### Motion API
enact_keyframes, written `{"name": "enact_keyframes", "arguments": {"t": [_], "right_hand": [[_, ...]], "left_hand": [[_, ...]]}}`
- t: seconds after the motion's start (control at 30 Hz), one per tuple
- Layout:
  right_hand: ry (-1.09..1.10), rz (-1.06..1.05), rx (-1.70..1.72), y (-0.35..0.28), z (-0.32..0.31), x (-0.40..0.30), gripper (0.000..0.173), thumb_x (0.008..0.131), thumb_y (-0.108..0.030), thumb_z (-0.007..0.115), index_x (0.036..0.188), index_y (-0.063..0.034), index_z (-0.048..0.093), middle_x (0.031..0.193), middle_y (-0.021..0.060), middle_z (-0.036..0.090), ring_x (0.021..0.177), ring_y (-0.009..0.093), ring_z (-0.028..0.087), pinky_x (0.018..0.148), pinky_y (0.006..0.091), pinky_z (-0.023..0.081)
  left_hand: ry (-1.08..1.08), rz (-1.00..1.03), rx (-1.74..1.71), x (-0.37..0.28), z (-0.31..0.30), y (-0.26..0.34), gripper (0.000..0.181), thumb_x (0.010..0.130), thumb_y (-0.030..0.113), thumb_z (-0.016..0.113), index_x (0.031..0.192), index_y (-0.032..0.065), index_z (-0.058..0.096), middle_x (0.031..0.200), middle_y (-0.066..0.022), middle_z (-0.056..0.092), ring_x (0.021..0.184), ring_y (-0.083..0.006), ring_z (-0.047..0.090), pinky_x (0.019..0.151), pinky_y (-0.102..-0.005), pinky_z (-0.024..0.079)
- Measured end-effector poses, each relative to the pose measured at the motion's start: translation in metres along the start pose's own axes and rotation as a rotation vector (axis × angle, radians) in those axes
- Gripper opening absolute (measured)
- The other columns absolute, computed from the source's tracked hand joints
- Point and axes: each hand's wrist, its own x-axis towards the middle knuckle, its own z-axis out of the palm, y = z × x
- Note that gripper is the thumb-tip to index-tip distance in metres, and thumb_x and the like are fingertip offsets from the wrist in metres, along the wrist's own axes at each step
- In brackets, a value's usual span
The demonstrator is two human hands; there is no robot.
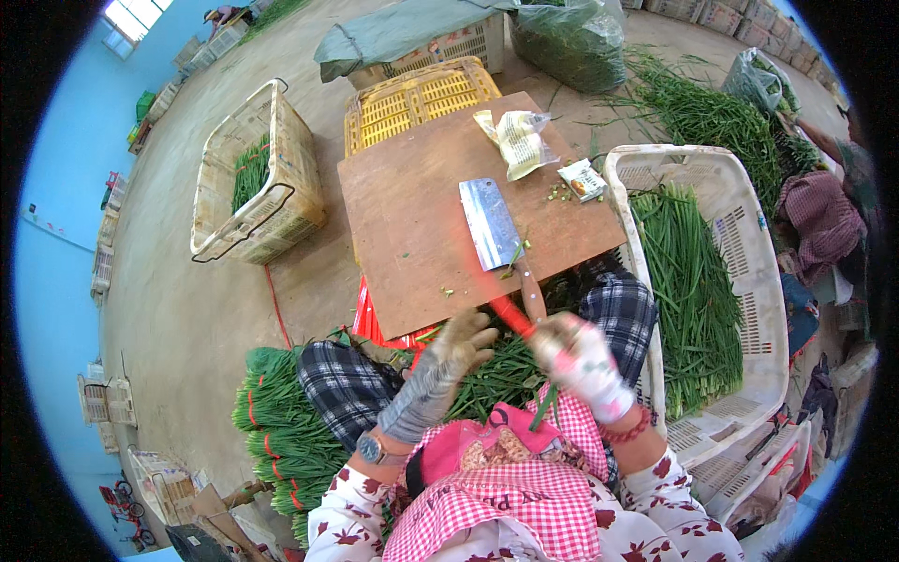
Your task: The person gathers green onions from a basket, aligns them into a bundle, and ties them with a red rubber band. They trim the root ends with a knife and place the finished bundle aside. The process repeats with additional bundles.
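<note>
My right hand point(581, 365), in a white patterned glove, grips a red plastic strip point(511, 316) that blurs with motion above the near edge of a brown board point(414, 211). My left hand point(455, 355), in a grey glove, hovers before that edge with its fingers apart and nothing visible in it. Loose long green leaves point(495, 383), looking like garlic chives, lie across my lap below both hands. On the board rests a cleaver point(489, 225), its wooden handle pointing towards my right hand. More red strips point(369, 316) stick out beneath the board's left corner.
Tied green bundles point(274, 421) are stacked at my left. A white plastic crate point(758, 309) with cut greens stands close on the right; another crate point(302, 190) is at front left. Plastic packets point(520, 144) lie on the board, before a yellow crate point(421, 98). A person point(836, 204) sits far right.
</note>
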Motion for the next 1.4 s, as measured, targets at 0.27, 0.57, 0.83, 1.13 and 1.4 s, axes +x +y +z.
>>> {"name": "enact_keyframes", "arguments": {"t": [0.27,0.57,0.83,1.13,1.4], "right_hand": [[0.039,-0.238,-0.487,0.020,0.013,0.019,0.036,0.088,-0.032,0.066,0.107,-0.0023,0.060,0.094,0.0129,0.064,0.086,0.026,0.064,0.074,0.0356,0.051],[0.153,-0.066,-0.746,0.048,-0.004,0.107,0.067,0.074,-0.022,0.070,0.131,-0.0012,0.044,0.114,0.0238,0.056,0.094,0.038,0.063,0.080,0.0426,0.053],[0.159,-0.447,-0.760,0.026,-0.077,0.151,0.057,0.079,-0.012,0.066,0.133,-0.0125,0.047,0.122,0.0166,0.060,0.108,0.035,0.060,0.088,0.0445,0.050],[-0.323,-0.655,-0.900,0.019,-0.097,0.129,0.056,0.079,-0.011,0.065,0.132,-0.0131,0.048,0.097,0.0117,0.060,0.090,0.033,0.062,0.076,0.0442,0.051],[-0.364,-0.292,-0.397,0.012,-0.100,0.111,0.057,0.078,-0.006,0.068,0.133,-0.0027,0.052,0.119,0.0179,0.065,0.112,0.026,0.062,0.095,0.0333,0.048]], "left_hand": [[0.186,0.048,-0.460,0.020,0.013,0.048,0.034,0.103,0.027,0.044,0.123,0.0026,0.056,0.058,0.0062,0.029,0.045,-0.0049,0.027,0.045,-0.0235,0.026],[0.497,-0.045,-0.150,0.014,-0.010,0.031,0.038,0.102,0.029,0.048,0.122,-0.0019,0.056,0.070,-0.0005,0.052,0.049,-0.0062,0.035,0.047,-0.0215,0.031],[0.587,-0.081,-0.213,0.008,-0.031,0.019,0.047,0.098,0.040,0.051,0.127,0.0038,0.054,0.073,-0.0013,0.057,0.048,-0.0075,0.036,0.045,-0.0238,0.030],[0.636,0.060,-0.280,0.006,-0.036,0.062,0.066,0.095,0.063,0.040,0.131,0.0100,0.051,0.093,-0.0054,0.065,0.049,-0.0083,0.037,0.041,-0.0215,0.027],[0.705,0.001,-0.152,0.006,-0.029,0.068,0.042,0.095,0.042,0.054,0.119,0.0079,0.057,0.089,-0.0015,0.054,0.054,-0.0059,0.032,0.045,-0.0193,0.026]]}}
